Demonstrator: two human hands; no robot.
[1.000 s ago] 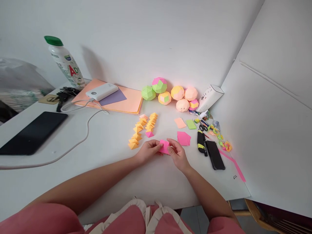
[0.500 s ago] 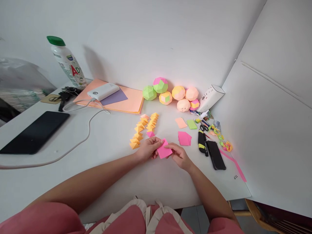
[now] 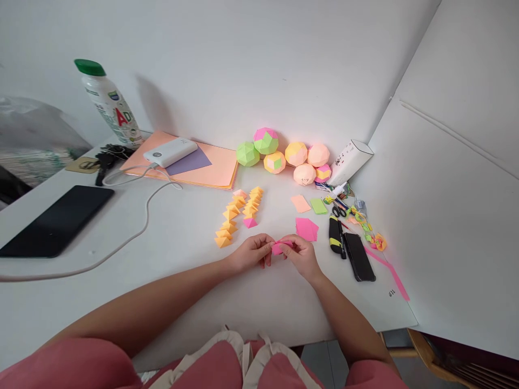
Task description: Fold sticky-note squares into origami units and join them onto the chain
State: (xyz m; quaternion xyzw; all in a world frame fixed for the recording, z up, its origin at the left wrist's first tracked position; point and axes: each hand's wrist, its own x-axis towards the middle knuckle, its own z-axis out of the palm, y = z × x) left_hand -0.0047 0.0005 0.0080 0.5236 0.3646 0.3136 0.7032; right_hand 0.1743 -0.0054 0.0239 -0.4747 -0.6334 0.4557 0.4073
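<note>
Between my two hands is a pink paper sheet [image 3: 281, 248], bent over into a narrow folded shape. My left hand [image 3: 253, 253] pinches its left end, and my right hand [image 3: 302, 257] grips the right end with thumb and fingers. Just beyond my right hand lies a stack of pink paper [image 3: 307, 229]. Past it are a small peach paper stack [image 3: 300, 203] and a green one [image 3: 318, 206]. Ahead of my left hand stand two rows of folded orange paper pieces [image 3: 230, 215], with a folded pink piece [image 3: 250, 222] at the near end of one row.
Several faceted paper balls [image 3: 273, 162] sit against the wall beside a white box [image 3: 351, 162]. At right lie a cutter [image 3: 335, 234], scissors [image 3: 339, 211] and a black phone [image 3: 359, 258]. Leftward are a tablet [image 3: 57, 220], a power bank [image 3: 171, 152] with its cable, and a bottle [image 3: 111, 102].
The pink sheet was held flat and facing up; now it is folded over and looks much narrower. My right hand has shifted slightly up and my fingers have closed in on the paper.
</note>
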